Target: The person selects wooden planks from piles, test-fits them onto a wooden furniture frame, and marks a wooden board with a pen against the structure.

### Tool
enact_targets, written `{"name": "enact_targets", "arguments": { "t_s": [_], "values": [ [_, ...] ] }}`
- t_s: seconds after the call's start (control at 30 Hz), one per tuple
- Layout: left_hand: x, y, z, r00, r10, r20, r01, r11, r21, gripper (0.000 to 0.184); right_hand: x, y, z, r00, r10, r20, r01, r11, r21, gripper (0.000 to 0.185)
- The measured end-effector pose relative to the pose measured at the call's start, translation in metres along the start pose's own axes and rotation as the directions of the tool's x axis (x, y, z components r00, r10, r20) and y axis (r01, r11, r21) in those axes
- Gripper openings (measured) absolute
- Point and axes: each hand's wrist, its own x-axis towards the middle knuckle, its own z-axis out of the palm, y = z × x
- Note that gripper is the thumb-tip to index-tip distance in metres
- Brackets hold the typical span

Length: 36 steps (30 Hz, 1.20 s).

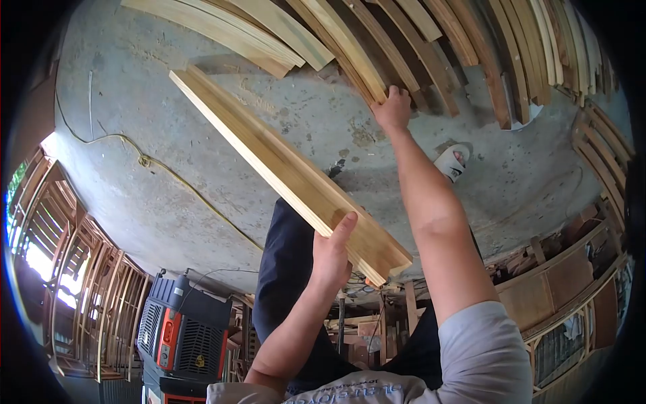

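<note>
Pale timber channel (289, 168) is clamped between left hand's (330, 259) thumb and fingers; support it nearer mid-length. Right hand (392, 111) grips plank (370, 75), one o'clock.

Right hand (393, 109) reaches forward, left hand (332, 258) grips closer in.

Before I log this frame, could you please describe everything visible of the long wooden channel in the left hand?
The long wooden channel is pale yellow-brown with visible grain, its broad face sunk between raised long edges; the left edge looks lighter and finely lined. Whether it is one piece or several is unclear. It slants from upper left to lower right, the near end reaching past the left hand, whose thumb lies on the broad face; the other fingers are mostly hidden. Whether its far end touches the concrete floor cannot be told.
</note>
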Motion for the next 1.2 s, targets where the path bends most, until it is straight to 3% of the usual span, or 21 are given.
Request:
{"name": "enact_targets", "arguments": {
  "t_s": [0.1,0.17,0.27,0.33,0.4,0.43,0.47,0.5,0.57,0.63,0.8,0.87,0.9,0.93,0.97,1.0,1.03,1.07,1.1,1.17,1.2],
  "values": [
    [0.001,-0.003,-0.003,0.999,0.025,-0.027,-0.023,0.997,0.069,0.029,0.000,-0.001,-0.004,0.996,0.084,0.029,-0.086,0.995,0.055,0.039],
    [0.001,-0.004,-0.003,0.999,0.038,-0.030,-0.036,0.997,0.068,0.029,0.002,-0.003,-0.009,0.962,0.188,0.198,-0.215,0.969,0.125,0.043],
    [0.007,-0.007,-0.002,0.998,0.067,-0.020,-0.066,0.996,0.067,0.029,0.003,-0.010,-0.029,0.938,0.051,0.344,-0.062,0.998,0.022,0.050],
    [0.009,-0.012,-0.008,0.998,0.061,-0.005,-0.060,0.996,0.061,0.030,0.002,0.003,-0.025,0.943,-0.035,0.330,0.019,0.998,0.051,0.054],
    [0.010,-0.013,-0.012,0.997,0.074,-0.024,-0.072,0.995,0.072,0.032,-0.009,0.008,-0.048,0.884,0.073,0.462,-0.264,0.893,0.364,0.053],
    [0.013,-0.017,-0.021,0.997,0.072,-0.009,-0.071,0.993,0.100,0.034,-0.015,0.012,-0.071,0.888,0.063,0.456,-0.249,0.899,0.360,0.053],
    [0.016,-0.022,-0.034,0.998,0.057,0.000,-0.057,0.994,0.097,0.034,-0.024,0.014,-0.102,0.657,-0.030,0.753,-0.428,0.808,0.405,0.043],
    [0.018,-0.026,-0.049,0.999,0.044,0.010,-0.045,0.994,0.096,0.034,-0.036,0.010,-0.136,0.341,-0.176,0.923,-0.605,0.711,0.359,0.033],
    [0.009,-0.035,-0.083,0.997,-0.058,-0.054,0.060,0.998,0.032,0.036,-0.075,-0.009,-0.228,0.072,-0.390,0.918,-0.935,0.295,0.198,0.030],
    [-0.022,-0.034,-0.098,0.991,-0.113,-0.071,0.117,0.992,0.054,0.036,-0.119,-0.017,-0.287,0.097,-0.674,0.732,-0.962,0.125,0.242,0.037],
    [-0.110,-0.002,-0.097,0.990,-0.137,-0.023,0.139,0.978,0.154,0.042,-0.232,-0.001,-0.371,0.187,-0.740,0.646,-0.982,-0.121,0.146,0.040],
    [-0.138,0.023,-0.083,0.995,-0.050,-0.089,0.079,0.929,0.362,0.045,-0.288,0.010,-0.397,0.169,-0.738,0.653,-0.960,-0.272,-0.059,0.041],
    [-0.126,0.030,-0.096,0.996,-0.046,-0.078,0.074,0.912,0.403,0.044,-0.313,0.025,-0.392,0.139,-0.819,0.556,-0.946,-0.275,-0.168,0.039],
    [-0.117,0.040,-0.108,0.992,-0.130,-0.001,0.118,0.902,0.415,0.046,-0.338,0.039,-0.403,0.213,-0.741,0.637,-0.973,-0.221,0.068,0.041],
    [-0.098,0.054,-0.127,0.862,-0.393,0.320,0.298,0.904,0.307,0.045,-0.361,0.051,-0.418,0.306,-0.671,0.675,-0.943,-0.118,0.311,0.037],
    [-0.107,0.059,-0.110,0.514,-0.584,0.628,0.484,0.802,0.350,0.041,-0.385,0.076,-0.400,0.388,-0.556,0.735,-0.901,-0.061,0.429,0.028],
    [-0.132,0.066,-0.091,0.666,-0.570,0.480,0.347,0.807,0.477,0.040,-0.406,0.083,-0.418,0.434,-0.287,0.854,-0.879,0.072,0.471,0.020],
    [-0.148,0.067,-0.074,0.871,-0.384,0.306,0.124,0.775,0.620,0.048,-0.426,0.105,-0.402,0.571,-0.165,0.804,-0.774,0.219,0.594,0.017],
    [-0.155,0.063,-0.062,0.936,-0.291,0.198,0.122,0.796,0.592,0.043,-0.446,0.120,-0.414,0.635,0.031,0.772,-0.685,0.485,0.544,0.020],
    [-0.140,0.075,-0.043,0.962,-0.271,-0.044,0.240,0.753,0.613,0.034,-0.486,0.154,-0.398,0.830,0.300,0.470,-0.515,0.736,0.439,0.026],
    [-0.153,0.064,-0.016,0.976,-0.214,-0.046,0.182,0.679,0.712,0.032,-0.505,0.173,-0.408,0.764,0.336,0.550,-0.596,0.695,0.403,0.032]
  ]
}}
